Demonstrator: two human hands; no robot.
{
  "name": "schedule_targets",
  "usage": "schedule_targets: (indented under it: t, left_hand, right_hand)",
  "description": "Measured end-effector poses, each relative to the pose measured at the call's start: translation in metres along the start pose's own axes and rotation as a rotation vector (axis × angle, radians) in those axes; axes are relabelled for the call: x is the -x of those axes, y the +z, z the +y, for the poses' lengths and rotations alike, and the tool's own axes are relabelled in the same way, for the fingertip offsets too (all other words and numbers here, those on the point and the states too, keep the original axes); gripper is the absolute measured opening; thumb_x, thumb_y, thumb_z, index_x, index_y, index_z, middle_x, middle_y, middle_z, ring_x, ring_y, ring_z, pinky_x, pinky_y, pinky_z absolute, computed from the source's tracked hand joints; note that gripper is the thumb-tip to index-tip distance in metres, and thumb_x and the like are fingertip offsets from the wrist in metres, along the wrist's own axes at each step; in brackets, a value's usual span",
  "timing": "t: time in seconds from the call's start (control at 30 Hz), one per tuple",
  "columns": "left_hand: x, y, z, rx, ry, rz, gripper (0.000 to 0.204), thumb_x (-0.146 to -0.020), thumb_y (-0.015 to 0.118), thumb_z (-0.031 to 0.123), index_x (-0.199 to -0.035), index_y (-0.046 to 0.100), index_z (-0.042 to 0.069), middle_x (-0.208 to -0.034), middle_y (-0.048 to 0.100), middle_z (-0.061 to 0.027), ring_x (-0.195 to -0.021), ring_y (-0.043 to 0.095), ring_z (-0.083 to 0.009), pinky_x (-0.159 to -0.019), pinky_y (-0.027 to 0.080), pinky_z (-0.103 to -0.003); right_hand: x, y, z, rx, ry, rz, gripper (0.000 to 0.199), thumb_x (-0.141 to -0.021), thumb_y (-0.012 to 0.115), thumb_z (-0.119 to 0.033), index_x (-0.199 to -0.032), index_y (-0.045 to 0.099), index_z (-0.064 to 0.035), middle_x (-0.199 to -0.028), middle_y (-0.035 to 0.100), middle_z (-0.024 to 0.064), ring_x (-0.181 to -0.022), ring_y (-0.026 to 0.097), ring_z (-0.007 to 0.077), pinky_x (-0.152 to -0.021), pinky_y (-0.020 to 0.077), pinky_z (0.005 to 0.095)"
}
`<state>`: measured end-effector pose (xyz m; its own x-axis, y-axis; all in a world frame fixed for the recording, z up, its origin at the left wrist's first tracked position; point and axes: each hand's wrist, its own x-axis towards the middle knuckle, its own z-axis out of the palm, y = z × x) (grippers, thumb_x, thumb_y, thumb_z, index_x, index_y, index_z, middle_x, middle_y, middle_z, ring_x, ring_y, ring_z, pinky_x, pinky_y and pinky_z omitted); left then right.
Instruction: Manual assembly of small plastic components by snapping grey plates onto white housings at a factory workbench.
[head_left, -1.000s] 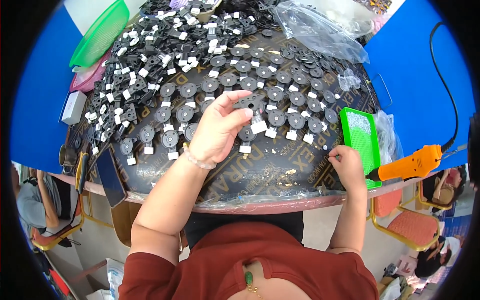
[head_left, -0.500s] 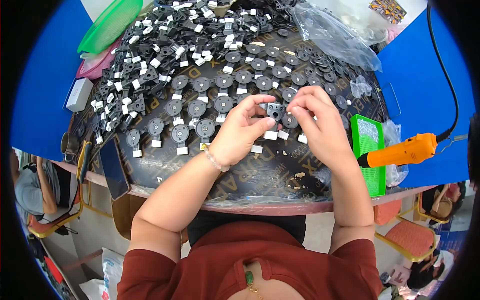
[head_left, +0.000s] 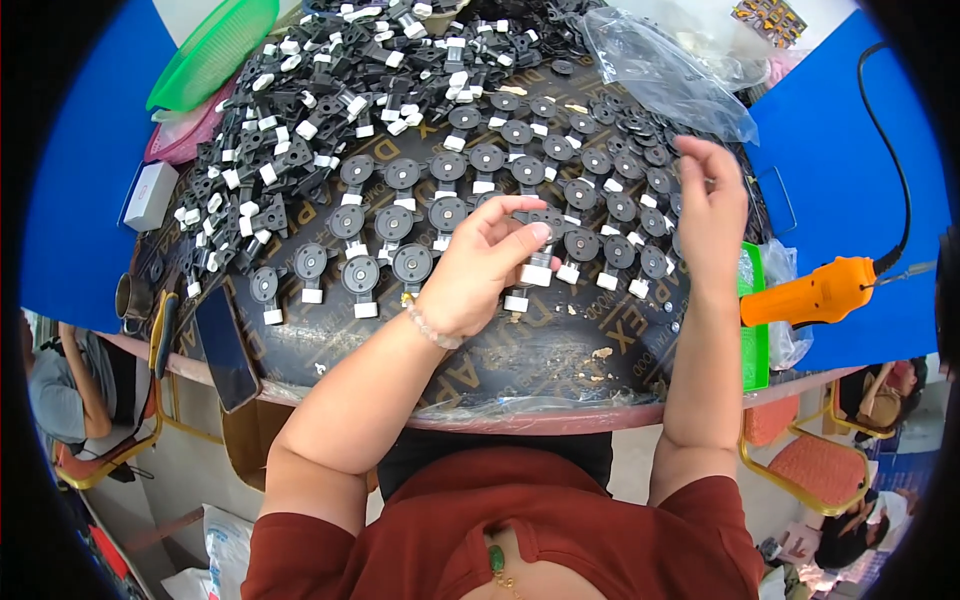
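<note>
A small black plastic part with a white end block (head_left: 537,274) is pinched between the thumb and fingers of my left hand (head_left: 485,262), over the rows of parts. My fingers hide much of its top. Away to the right, my right hand (head_left: 714,205) is raised beside the loose black discs (head_left: 640,125), fingers apart, with nothing visible in it. Around the left hand, several black parts with round discs (head_left: 411,262) and white ends lie in rows on the dark printed table (head_left: 480,370).
A heap of black-and-white parts (head_left: 330,100) covers the back left. At the right, an orange electric screwdriver (head_left: 815,293) on a cable hangs over a green tray (head_left: 755,350). A phone (head_left: 228,345) lies near the left edge; a clear plastic bag (head_left: 670,75) lies at the back.
My right hand has moved right and away from the held part, towards the loose discs, and its fingers have opened. My left hand still grips the part, now tilted differently.
</note>
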<state>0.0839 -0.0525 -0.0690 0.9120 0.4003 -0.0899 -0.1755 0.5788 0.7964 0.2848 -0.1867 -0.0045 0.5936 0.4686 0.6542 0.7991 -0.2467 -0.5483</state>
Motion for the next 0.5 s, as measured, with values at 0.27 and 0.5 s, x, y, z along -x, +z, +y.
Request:
schedule_targets:
  t: [0.27,0.5]
  left_hand:
    - [-0.001,-0.003,0.000,-0.046,0.063,0.044,0.022,-0.092,0.060,0.003,-0.115,0.059,0.005,-0.093,0.062,-0.0046,-0.075,0.063,-0.0147,-0.069,0.054,-0.028]
    - [-0.002,-0.006,-0.002,-0.020,0.103,0.079,0.021,-0.093,0.059,0.001,-0.114,0.059,0.005,-0.095,0.061,-0.0051,-0.075,0.063,-0.0141,-0.069,0.055,-0.028]
  right_hand:
    - [-0.068,0.025,0.097,0.516,0.201,-0.085,0.025,-0.089,0.063,-0.019,-0.109,0.069,-0.0051,-0.106,0.070,0.0193,-0.100,0.067,0.0368,-0.087,0.0520,0.0445]
    - [-0.085,0.071,0.162,0.714,0.375,-0.499,0.047,-0.070,0.084,-0.031,-0.101,0.069,0.0014,-0.107,0.068,0.0261,-0.104,0.066,0.0388,-0.090,0.0520,0.0450]
